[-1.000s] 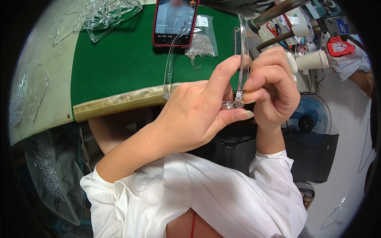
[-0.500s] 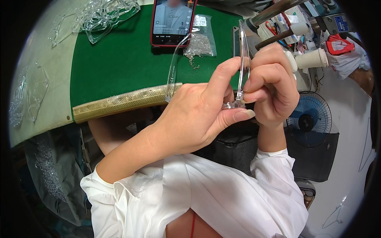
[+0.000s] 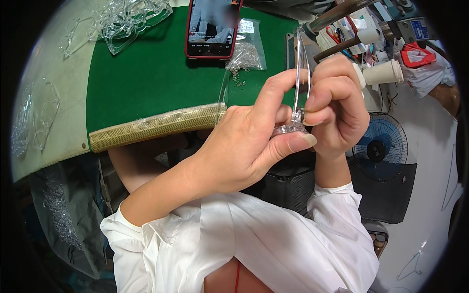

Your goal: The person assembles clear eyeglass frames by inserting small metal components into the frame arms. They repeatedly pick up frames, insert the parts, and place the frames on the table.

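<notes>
A clear plastic eyeglass frame (image 3: 290, 129) is held between my two hands above the near edge of the table. My left hand (image 3: 244, 141) pinches its front, thumb below and fingers above. One temple arm (image 3: 297, 83) stands up at the hinge, between my left index finger and my right hand. My right hand (image 3: 339, 105) is closed, its curled fingertips at that hinge; whether a small part sits between them is hidden. The other temple arm (image 3: 223, 93) rises behind my left hand. Beyond lies a clear bag of tiny metal parts (image 3: 246, 53), some spilled at its mouth (image 3: 238, 78).
A green mat (image 3: 146, 73) covers the table, with a gold mesh-patterned strip (image 3: 156, 127) along its near edge. A red-cased phone (image 3: 212, 29) stands at the back. Clear frames (image 3: 129, 22) pile up far left. Metal bars of a machine (image 3: 337, 14), a cup (image 3: 383, 73) and a fan (image 3: 378, 146) are right.
The eyeglass frame has turned slightly, so the temple arm behind my left hand now sits lower and farther right. My hands have shifted only a little. The phone's picture has changed.
</notes>
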{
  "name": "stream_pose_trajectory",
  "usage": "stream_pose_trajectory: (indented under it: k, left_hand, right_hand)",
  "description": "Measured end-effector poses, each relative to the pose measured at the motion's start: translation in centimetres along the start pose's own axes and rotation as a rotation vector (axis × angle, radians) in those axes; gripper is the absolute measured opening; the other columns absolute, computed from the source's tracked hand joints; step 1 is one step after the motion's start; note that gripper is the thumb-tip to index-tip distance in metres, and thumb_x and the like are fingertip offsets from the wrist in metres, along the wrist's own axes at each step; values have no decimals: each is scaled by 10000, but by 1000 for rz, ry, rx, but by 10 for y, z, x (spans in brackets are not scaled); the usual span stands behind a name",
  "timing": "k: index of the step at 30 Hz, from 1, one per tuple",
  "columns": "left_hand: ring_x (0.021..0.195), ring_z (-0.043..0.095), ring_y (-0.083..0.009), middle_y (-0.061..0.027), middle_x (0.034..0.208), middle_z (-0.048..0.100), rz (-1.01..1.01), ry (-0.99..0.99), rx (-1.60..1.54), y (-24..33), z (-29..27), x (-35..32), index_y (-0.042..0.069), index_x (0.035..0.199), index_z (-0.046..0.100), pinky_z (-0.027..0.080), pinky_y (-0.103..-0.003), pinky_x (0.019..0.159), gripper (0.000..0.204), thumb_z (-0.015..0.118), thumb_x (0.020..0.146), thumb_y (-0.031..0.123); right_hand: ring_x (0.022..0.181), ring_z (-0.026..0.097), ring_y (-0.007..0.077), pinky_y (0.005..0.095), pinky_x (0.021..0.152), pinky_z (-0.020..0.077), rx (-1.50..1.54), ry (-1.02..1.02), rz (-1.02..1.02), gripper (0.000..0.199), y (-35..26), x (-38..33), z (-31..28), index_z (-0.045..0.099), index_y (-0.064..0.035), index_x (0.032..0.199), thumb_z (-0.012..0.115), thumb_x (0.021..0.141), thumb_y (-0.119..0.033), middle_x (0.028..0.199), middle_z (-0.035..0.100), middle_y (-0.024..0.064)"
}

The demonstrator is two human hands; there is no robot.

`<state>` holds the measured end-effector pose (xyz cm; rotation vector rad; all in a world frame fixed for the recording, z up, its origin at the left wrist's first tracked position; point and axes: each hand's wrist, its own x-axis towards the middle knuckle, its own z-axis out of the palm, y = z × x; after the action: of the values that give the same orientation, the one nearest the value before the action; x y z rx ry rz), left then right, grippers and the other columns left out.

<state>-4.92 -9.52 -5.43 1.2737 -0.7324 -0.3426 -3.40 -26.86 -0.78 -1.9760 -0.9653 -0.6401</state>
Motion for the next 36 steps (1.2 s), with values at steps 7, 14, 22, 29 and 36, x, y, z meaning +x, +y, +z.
stream_pose_trajectory:
  k: [7, 14, 22, 29, 36]
  left_hand:
    - [819, 602, -138, -109, 956, 588, 3, -12, 2, 0, -1, 0, -30, 1419, 162, 478, -254, 742, 775, 541, 926, 432]
    - [819, 609, -156, -120, 953, 599, 43, 13, 98, -2, -2, 1, -25, 1417, 162, 482, -270, 747, 771, 536, 927, 437]
    - [806, 591, -141, -118, 965, 613, 191, 111, 85, -13, 4, 22, 0, 1434, 134, 472, -257, 742, 740, 485, 951, 436]
    - [909, 624, -365, -196, 975, 625, 429, 99, 837, -19, 5, 68, 3, 1220, 494, 511, -408, 713, 416, 572, 902, 260]
    - [559, 589, -343, -149, 634, 598, 379, 80, 1002, -30, 29, 125, 24, 833, 532, 440, -432, 488, 170, 593, 882, 175]
  right_hand:
    - [695, 522, 176, 261, 594, 409, 16, -21, 17, 166, -1, 0, -3, 626, -13, 748, 737, 693, -124, 763, 570, 73]
    - [717, 523, 146, 233, 605, 403, 202, -16, 102, 185, 5, -2, -4, 623, 5, 768, 761, 691, -91, 782, 576, 62]
    - [779, 565, 125, 224, 602, 480, 621, 126, 539, 278, -6, -18, 1, 610, 61, 920, 723, 817, -171, 898, 558, 79]
    - [855, 585, 103, 232, 803, 459, 483, 163, 567, 214, 15, -19, -38, 636, 58, 990, 635, 880, -125, 911, 623, 43]
    - [806, 515, 84, 229, 769, 394, 325, 223, 552, 364, 58, -16, -95, 636, 10, 936, 663, 866, -346, 871, 590, 1]
